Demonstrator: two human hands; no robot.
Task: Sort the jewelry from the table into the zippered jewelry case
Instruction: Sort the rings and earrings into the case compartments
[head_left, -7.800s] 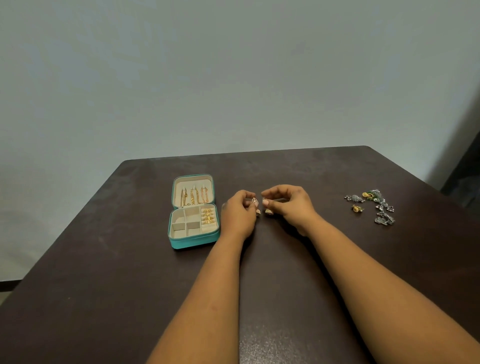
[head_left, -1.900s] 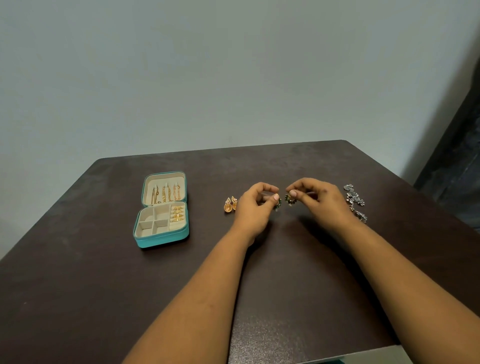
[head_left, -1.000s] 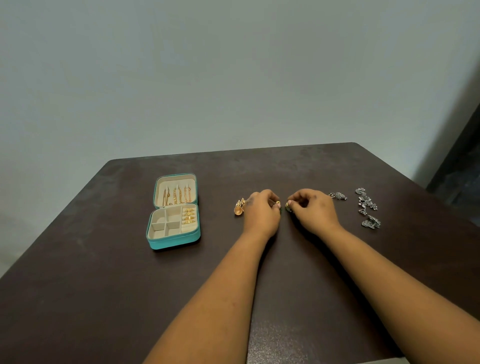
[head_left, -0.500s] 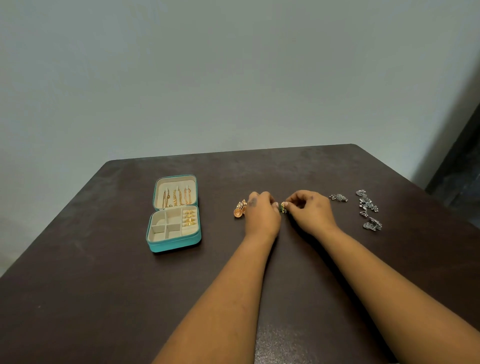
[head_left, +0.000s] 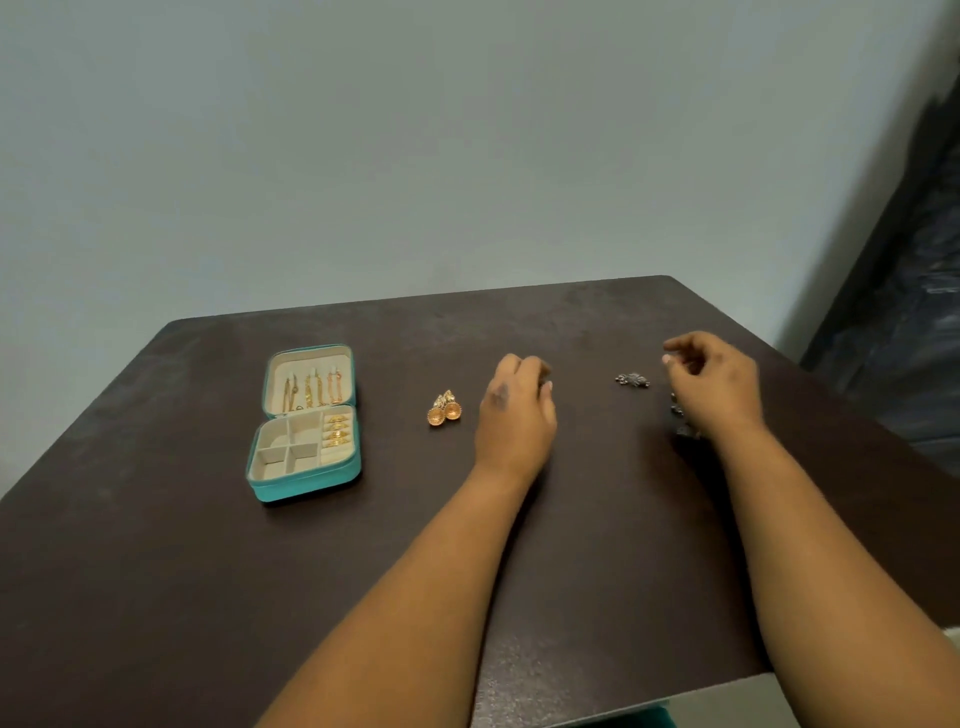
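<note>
Jewelry lies scattered on a dark brown matte table (head_left: 571, 519) with rounded corners. Two gold dome-shaped earrings (head_left: 444, 410) sit between the open teal case (head_left: 306, 423) and the left hand (head_left: 514, 415); the case's beige lining holds gold pieces. A dull silver piece (head_left: 632, 380) lies near the right hand (head_left: 719, 387). Both hands have curled fingers; whether either holds anything I cannot tell. A plain pale wall (head_left: 415, 156) stands behind.

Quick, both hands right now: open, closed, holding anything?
Left hand: fingers curled down at the table; whether it holds anything cannot be told.
Right hand: fingers loosely curled, nothing visible in them.
</note>
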